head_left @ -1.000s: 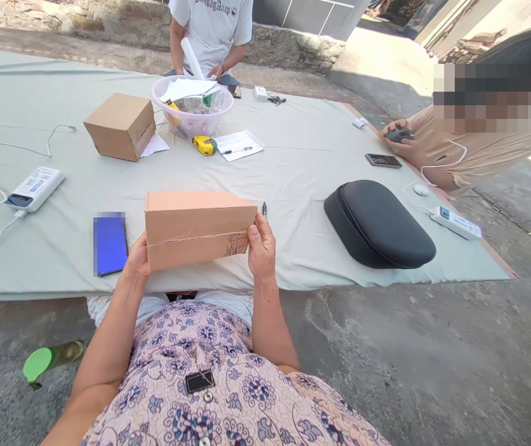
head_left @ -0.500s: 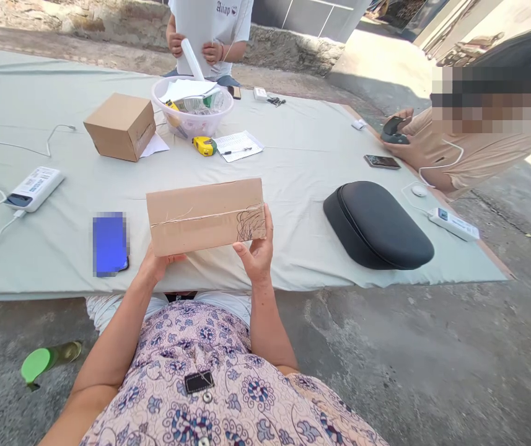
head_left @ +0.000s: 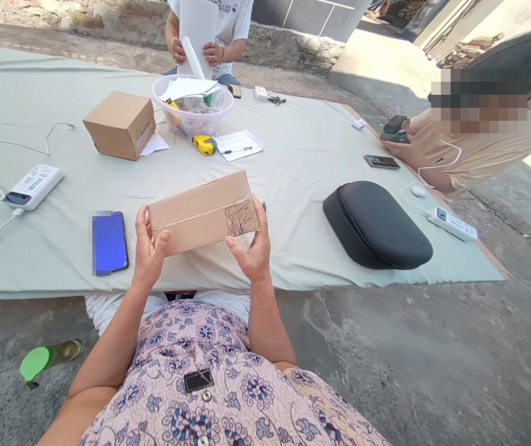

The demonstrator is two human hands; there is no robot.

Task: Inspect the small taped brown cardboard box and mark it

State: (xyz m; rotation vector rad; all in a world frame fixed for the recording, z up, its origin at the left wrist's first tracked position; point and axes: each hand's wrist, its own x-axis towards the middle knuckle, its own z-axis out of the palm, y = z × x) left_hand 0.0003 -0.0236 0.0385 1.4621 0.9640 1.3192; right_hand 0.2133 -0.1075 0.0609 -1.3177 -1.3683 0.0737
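I hold a long brown cardboard box (head_left: 200, 212) above the near edge of the pale green cloth (head_left: 293, 155). The box is tilted, its right end higher, and a black scribble marks its right end beside a taped seam. My left hand (head_left: 149, 248) grips the left end with fingers curled over the edge. My right hand (head_left: 252, 244) supports the right end from below, thumb on the face. A black pen tip (head_left: 264, 206) peeks out just behind the box.
A blue phone (head_left: 109, 241) lies left of my hands, a white power bank (head_left: 33, 187) with cables farther left. A black padded case (head_left: 377, 224) sits to the right. Farther back are a square cardboard box (head_left: 120, 125), a plastic bowl (head_left: 192, 105), a yellow tape measure (head_left: 204, 145). Two other people sit nearby.
I have turned the box in my hands, so the taped face with the scribble now faces up and the box tilts. The person at the far side has raised a sheet of paper.
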